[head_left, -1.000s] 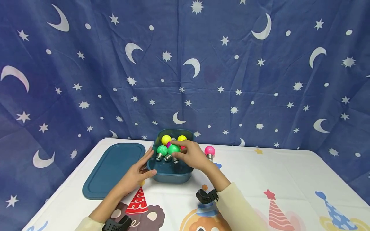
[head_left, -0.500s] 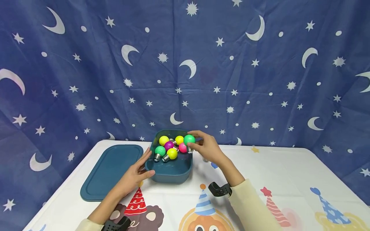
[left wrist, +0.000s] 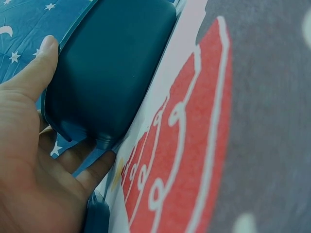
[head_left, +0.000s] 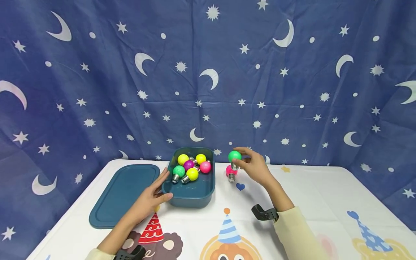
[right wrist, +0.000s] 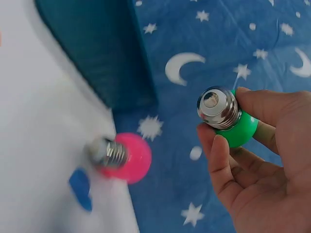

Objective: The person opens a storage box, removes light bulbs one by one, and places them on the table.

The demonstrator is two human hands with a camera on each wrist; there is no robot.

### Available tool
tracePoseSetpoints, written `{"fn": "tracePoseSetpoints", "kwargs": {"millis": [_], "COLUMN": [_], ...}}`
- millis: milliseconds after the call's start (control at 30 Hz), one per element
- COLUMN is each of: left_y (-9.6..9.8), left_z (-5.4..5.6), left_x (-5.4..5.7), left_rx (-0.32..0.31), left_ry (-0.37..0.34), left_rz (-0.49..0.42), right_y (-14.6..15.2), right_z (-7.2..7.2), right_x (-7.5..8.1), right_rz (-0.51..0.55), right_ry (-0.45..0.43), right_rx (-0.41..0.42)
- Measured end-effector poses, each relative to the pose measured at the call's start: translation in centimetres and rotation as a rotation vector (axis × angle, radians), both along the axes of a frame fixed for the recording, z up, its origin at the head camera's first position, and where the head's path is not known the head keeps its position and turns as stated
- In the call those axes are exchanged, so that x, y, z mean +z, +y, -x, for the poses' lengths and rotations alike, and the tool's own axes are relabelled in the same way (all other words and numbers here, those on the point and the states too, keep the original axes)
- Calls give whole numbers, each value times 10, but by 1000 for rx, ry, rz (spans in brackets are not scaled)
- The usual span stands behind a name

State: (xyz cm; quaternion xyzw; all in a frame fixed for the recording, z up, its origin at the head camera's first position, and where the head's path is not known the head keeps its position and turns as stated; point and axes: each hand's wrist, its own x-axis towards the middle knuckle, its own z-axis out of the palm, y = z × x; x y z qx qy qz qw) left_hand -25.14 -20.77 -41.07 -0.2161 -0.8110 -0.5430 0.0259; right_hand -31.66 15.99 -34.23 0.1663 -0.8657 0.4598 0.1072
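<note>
My right hand (head_left: 258,169) pinches a green light bulb (head_left: 234,156) between thumb and fingers, above the table to the right of a dark teal bin. In the right wrist view the bulb's metal screw base (right wrist: 218,107) points toward the camera. Just behind and below it, a pink bulb (head_left: 231,171) rests on the table. My left hand (head_left: 147,203) lies against the left side of the bin (head_left: 191,203), fingers extended along its wall and thumb at the front corner. Inside the bin sit several yellow, purple, pink and green bulbs, among them a textured green bulb (head_left: 178,170).
A flat teal lid (head_left: 125,195) lies on the table left of the bin. The white tablecloth (head_left: 305,198) carries printed party hats and animal faces. A blue curtain (head_left: 234,79) with moons and stars hangs behind the table's far edge.
My right hand has lifted the green bulb out of the bin and carried it right, over the pink bulb. The left hand stays at the bin; the whole view has shifted slightly.
</note>
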Motion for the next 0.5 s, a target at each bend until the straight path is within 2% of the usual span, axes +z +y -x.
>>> {"fn": "tracePoseSetpoints", "kwargs": {"millis": [367,500], "left_y": [-2,-1], "left_z": [-1,1], "left_x": [1,0], "left_rx": [-17,-22], "left_ry": [0,-8], "left_rz": [-18,-25], "right_y": [25,32], "right_z": [10,11], "right_x": [-15,-21], "right_rz": [65,54], "right_ry": [-59,-75], "right_rx": [-47,-67]}}
